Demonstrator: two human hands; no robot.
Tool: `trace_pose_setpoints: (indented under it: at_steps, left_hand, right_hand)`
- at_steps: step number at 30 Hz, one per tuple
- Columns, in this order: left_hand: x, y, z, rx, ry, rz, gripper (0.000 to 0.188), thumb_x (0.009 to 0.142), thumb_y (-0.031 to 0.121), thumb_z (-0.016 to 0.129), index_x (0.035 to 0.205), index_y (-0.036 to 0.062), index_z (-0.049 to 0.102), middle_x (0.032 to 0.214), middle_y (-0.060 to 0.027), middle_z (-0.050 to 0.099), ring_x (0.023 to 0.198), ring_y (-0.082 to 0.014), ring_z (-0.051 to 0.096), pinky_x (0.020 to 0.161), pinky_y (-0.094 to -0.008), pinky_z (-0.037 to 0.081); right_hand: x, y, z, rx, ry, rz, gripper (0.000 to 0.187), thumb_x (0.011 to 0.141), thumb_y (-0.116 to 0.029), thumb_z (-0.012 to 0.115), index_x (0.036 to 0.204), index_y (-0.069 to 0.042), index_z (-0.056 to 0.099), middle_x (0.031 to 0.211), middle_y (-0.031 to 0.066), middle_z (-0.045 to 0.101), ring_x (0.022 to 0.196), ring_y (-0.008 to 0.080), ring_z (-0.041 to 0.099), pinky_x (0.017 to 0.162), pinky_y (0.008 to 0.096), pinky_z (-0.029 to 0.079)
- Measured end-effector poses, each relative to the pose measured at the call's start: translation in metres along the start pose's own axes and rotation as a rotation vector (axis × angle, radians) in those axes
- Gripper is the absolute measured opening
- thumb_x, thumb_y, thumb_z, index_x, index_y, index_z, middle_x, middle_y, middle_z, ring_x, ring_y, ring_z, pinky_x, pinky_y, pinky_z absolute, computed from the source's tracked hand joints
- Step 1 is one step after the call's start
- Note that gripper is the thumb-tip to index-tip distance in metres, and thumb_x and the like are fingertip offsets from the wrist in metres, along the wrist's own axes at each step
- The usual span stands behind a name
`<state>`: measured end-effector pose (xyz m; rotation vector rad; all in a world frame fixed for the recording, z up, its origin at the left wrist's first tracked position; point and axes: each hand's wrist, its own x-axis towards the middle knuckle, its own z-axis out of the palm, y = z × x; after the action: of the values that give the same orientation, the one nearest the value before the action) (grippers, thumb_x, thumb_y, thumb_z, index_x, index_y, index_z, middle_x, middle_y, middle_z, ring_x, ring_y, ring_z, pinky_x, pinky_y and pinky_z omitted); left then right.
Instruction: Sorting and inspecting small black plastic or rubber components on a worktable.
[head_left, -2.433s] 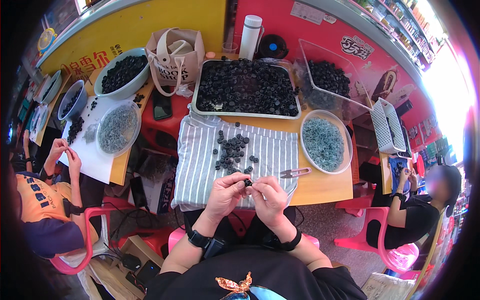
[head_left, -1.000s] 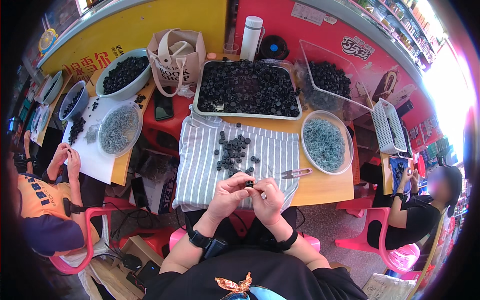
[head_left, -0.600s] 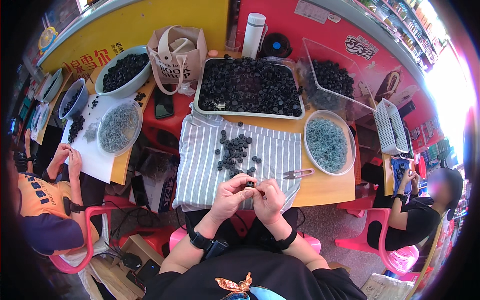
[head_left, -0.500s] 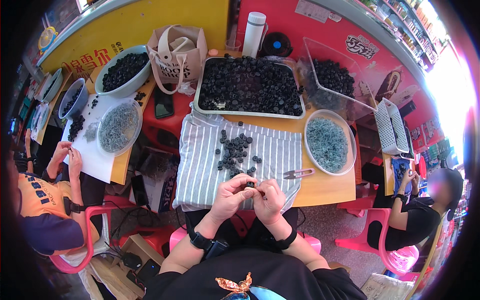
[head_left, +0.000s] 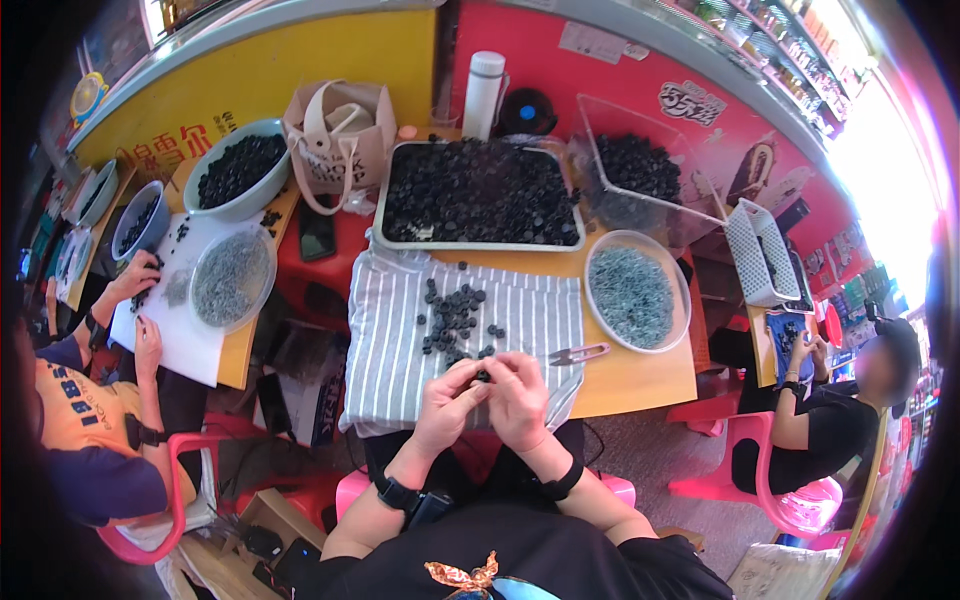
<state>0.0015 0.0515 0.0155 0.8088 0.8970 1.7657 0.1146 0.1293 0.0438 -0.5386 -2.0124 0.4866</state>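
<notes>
My left hand (head_left: 447, 408) and my right hand (head_left: 519, 402) meet over the near edge of a grey-and-white striped cloth (head_left: 385, 345). Their fingertips pinch one small round black part (head_left: 483, 376), mostly covered by the fingers. Just beyond them, a loose pile of similar black parts (head_left: 452, 312) lies on the cloth. To the right of my hands is a pair of thread snips (head_left: 580, 354), partly over the cloth's edge. A round clear tub (head_left: 687, 305) full of thin, pale bluish translucent pieces (head_left: 632, 295) stands farther right.
A white-rimmed tray (head_left: 480, 245) heaped with black parts spans the table's far side. Beside it are a canvas bag (head_left: 340, 135), a white bottle (head_left: 484, 95) and a clear bin (head_left: 655, 205). Co-workers sit left (head_left: 85, 430) and right (head_left: 810, 430).
My hands still grip the small black part, with the right fingers now more over it. The view has shifted slightly. At the left, a co-worker's hand has moved away from the other, toward black parts.
</notes>
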Motion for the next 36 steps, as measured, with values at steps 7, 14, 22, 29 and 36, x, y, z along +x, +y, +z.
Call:
trace_pose_setpoints:
  at_steps: [7,14,22,29,36]
  left_hand:
    - [-0.008,-0.005,-0.004,-0.222,-0.048,-0.041,0.054,0.095,-0.004,0.058,0.146,0.0003,0.043,0.126,-0.0129,0.061,0.109,-0.0159,0.061,0.094,-0.0294,0.05]
    - [-0.007,0.001,-0.002,-0.072,-0.064,-0.101,0.034,0.094,0.001,0.061,0.129,-0.0011,0.06,0.116,-0.0141,0.068,0.098,-0.0197,0.066,0.085,-0.0311,0.053]
    - [-0.003,0.005,0.0,0.005,-0.121,-0.1,0.023,0.095,0.001,0.061,0.117,-0.002,0.067,0.107,-0.0097,0.068,0.093,-0.0161,0.067,0.08,-0.0276,0.053]
    - [-0.003,0.014,0.005,0.041,-0.098,-0.143,0.019,0.097,0.001,0.06,0.113,-0.0028,0.068,0.104,-0.0077,0.069,0.092,-0.0152,0.068,0.081,-0.0274,0.055]
    - [-0.001,0.011,0.004,0.026,-0.102,-0.157,0.018,0.097,0.001,0.059,0.113,-0.0025,0.067,0.103,-0.0073,0.07,0.092,-0.0149,0.068,0.08,-0.0277,0.055]
  right_hand:
    - [0.018,-0.013,-0.021,-0.121,-0.11,-0.16,0.037,0.067,0.004,0.07,0.103,0.0,0.067,0.102,0.0165,0.064,0.081,0.0315,0.062,0.066,0.0391,0.052]
    - [0.184,0.046,-0.1,-0.14,0.145,-0.108,0.022,0.082,0.009,0.064,0.103,0.002,0.063,0.095,0.0148,0.061,0.082,0.022,0.06,0.07,0.0336,0.051]
    - [0.137,0.074,-0.055,-0.035,-0.309,-0.008,0.013,0.082,-0.003,0.07,0.096,-0.002,0.068,0.086,0.0088,0.064,0.074,0.0169,0.062,0.065,0.0312,0.051]
    - [0.073,0.044,0.014,0.03,-0.502,0.143,0.02,0.076,-0.003,0.072,0.095,-0.003,0.069,0.083,0.0123,0.061,0.075,0.0304,0.064,0.065,0.0386,0.052]
    - [0.086,0.05,0.034,-0.151,-0.575,-0.011,0.018,0.073,-0.002,0.069,0.091,-0.002,0.065,0.088,0.0141,0.062,0.086,0.0337,0.063,0.076,0.0445,0.05]
